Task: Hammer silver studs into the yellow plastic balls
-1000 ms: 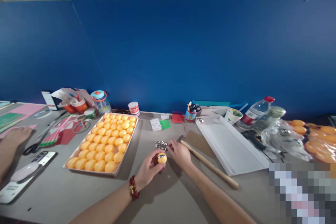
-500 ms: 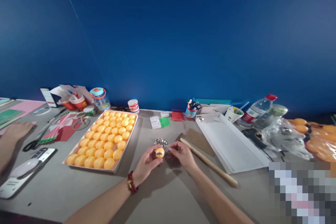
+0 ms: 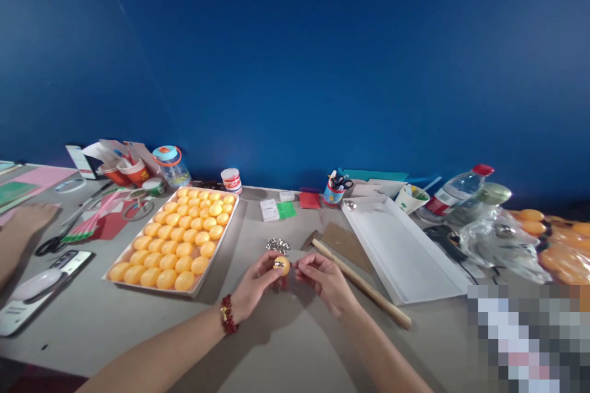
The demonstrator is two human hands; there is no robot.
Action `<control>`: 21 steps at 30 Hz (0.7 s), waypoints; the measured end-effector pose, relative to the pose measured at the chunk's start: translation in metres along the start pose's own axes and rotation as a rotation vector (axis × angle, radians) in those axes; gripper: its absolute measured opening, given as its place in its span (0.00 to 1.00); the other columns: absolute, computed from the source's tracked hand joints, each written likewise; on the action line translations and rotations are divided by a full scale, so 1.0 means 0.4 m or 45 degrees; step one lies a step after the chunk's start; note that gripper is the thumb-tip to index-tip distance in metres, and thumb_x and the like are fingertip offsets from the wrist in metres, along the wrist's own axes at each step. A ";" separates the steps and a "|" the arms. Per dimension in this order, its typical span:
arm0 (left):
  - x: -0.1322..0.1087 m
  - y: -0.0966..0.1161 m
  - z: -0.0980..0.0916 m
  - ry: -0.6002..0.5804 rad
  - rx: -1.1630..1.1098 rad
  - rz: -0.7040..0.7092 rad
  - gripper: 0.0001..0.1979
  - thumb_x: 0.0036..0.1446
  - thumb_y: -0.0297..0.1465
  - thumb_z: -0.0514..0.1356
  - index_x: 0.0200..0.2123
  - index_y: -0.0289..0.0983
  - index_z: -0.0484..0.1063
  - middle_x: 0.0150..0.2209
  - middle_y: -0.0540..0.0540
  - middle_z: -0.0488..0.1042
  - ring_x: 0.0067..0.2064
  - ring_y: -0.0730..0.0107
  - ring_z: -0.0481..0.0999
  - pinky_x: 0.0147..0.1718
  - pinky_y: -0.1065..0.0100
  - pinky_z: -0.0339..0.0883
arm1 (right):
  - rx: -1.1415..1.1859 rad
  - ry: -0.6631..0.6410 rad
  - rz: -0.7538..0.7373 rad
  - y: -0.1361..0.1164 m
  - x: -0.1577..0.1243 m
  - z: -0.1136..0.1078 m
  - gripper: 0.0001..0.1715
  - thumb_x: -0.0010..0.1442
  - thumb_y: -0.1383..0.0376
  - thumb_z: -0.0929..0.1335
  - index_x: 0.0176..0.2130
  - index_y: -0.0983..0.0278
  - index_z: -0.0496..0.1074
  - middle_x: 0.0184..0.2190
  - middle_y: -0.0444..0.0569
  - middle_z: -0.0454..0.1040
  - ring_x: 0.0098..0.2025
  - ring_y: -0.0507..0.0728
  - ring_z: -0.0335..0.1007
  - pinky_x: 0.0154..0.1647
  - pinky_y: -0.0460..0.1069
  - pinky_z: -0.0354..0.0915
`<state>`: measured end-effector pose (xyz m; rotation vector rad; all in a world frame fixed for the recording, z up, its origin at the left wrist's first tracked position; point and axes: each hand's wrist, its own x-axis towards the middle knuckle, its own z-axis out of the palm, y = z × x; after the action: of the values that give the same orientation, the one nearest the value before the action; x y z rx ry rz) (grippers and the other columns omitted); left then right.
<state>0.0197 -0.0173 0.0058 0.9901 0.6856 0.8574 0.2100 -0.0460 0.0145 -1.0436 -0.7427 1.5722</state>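
Note:
An orange ball (image 3: 281,266) with a shiny metal piece on it is held between the thumb and fingers of my left hand (image 3: 258,282), which wears a red bead bracelet on the wrist. Just right of the ball, my right hand (image 3: 321,276) has its thumb and fingertips pinched together; anything between them is too small to make out. Behind the ball lies a small pile of shiny metal pieces (image 3: 278,245). Many orange balls fill a shallow white box (image 3: 216,249) on the left.
A hammer (image 3: 369,288) lies beside a brown board (image 3: 345,245). Right of it is a white tray (image 3: 401,258), then a bottle (image 3: 454,193) and bagged orange balls (image 3: 566,245). Small boxes (image 3: 270,210) and a scissors cup (image 3: 333,193) stand behind. Another person's hand (image 3: 34,218) rests far left.
The view has shifted slightly. My right hand's fingertips have come closer to the ball, and the ball has turned a little in my left hand.

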 end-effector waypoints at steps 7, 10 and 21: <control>0.015 -0.019 0.022 -0.035 -0.044 0.072 0.15 0.55 0.34 0.65 0.45 0.37 0.70 0.37 0.47 0.73 0.33 0.71 0.73 0.35 0.68 0.67 | 0.135 -0.038 0.126 -0.017 -0.017 0.020 0.18 0.44 0.58 0.79 0.26 0.65 0.73 0.25 0.41 0.71 0.26 0.48 0.66 0.30 0.43 0.62; 0.010 -0.023 0.014 -0.064 -0.045 0.082 0.15 0.55 0.33 0.64 0.46 0.38 0.70 0.38 0.47 0.73 0.34 0.70 0.73 0.36 0.66 0.68 | 0.165 -0.068 0.180 0.000 -0.015 0.021 0.17 0.46 0.59 0.79 0.27 0.65 0.72 0.22 0.40 0.68 0.24 0.46 0.63 0.29 0.42 0.61; -0.006 0.003 -0.017 -0.140 -0.038 0.081 0.15 0.56 0.33 0.63 0.46 0.35 0.71 0.43 0.41 0.74 0.39 0.65 0.74 0.38 0.65 0.68 | 0.258 -0.051 0.122 0.054 0.003 0.021 0.17 0.50 0.57 0.76 0.31 0.63 0.69 0.25 0.41 0.69 0.26 0.49 0.65 0.33 0.47 0.66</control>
<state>0.0124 -0.0162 0.0045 1.0288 0.5488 0.8593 0.1933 -0.0498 -0.0010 -0.9123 -0.5538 1.7160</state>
